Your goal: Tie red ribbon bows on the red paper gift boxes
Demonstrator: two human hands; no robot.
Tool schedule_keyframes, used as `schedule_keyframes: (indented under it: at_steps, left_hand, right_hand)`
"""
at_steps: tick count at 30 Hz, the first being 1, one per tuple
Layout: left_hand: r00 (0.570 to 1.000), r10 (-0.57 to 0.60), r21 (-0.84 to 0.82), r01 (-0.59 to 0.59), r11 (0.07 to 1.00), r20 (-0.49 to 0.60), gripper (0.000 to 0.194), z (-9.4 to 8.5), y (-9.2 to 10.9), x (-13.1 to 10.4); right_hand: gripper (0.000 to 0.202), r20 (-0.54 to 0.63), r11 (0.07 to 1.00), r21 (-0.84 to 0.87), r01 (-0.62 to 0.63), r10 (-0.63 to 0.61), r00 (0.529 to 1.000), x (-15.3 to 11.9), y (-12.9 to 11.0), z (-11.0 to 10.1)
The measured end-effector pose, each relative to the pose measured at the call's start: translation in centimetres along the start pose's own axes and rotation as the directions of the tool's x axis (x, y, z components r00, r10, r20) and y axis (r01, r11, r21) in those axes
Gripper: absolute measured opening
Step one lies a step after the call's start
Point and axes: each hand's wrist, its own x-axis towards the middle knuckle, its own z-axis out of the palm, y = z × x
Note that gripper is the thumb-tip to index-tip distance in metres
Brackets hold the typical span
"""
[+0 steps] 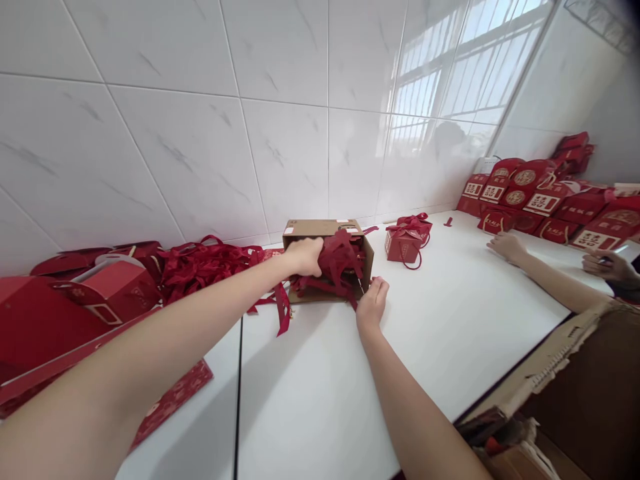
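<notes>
A small cardboard box point(327, 228) lies on its side against the tiled wall, its opening towards me. Red ribbons point(343, 257) fill it, and some strands point(284, 313) trail out onto the white table. My left hand point(305, 257) reaches in at the opening, closed on a bunch of these ribbons; its fingertips are partly hidden. At the lower right corner of the box, my right hand point(373, 303) is closed on the cardboard edge. A ribbon end hangs close to its thumb.
A ribbon heap point(205, 273) and red gift boxes point(117, 290) lie to the left. A small red box with ribbon point(404, 243) stands right of centre. Many red boxes point(545, 193) line the far right, near another person's hands point(507, 247). A large torn carton point(565, 393) is at lower right.
</notes>
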Motion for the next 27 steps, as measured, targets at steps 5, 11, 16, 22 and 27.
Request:
schedule_keyframes:
  at_steps: [5, 11, 16, 22, 27]
  left_hand:
    - [0.998, 0.061, 0.110, -0.060, 0.992, -0.005, 0.044, -2.0, -0.6, -0.5]
    - [0.992, 0.123, 0.270, -0.112, 0.956, -0.023, 0.044, -0.7, 0.0, -2.2]
    - [0.986, 0.058, 0.340, -0.001, 0.940, -0.156, 0.041, 1.1, 1.1, -4.5]
    - [0.969, 0.060, 0.346, 0.028, 0.938, -0.241, 0.051, 3.1, 1.4, -6.9]
    - [0.968, 0.065, 0.306, 0.013, 0.952, -0.242, 0.051, 3.6, 0.7, -7.1]
  right_hand:
    - [0.039, 0.005, 1.000, -0.013, -0.005, 0.005, 1.000, 0.1, 0.2, -0.1]
    - [0.038, 0.013, 1.000, -0.023, -0.002, 0.002, 1.000, 0.0, 0.1, -0.2]
    - [0.037, 0.002, 0.999, -0.035, 0.019, -0.018, 1.000, 0.1, 0.1, -0.1]
    - [0.038, 0.009, 0.999, -0.043, 0.031, -0.031, 0.999, 0.1, 0.2, -0.1]
    - [0.038, 0.000, 0.998, -0.048, 0.049, -0.049, 0.999, 0.1, 0.1, -0.1]
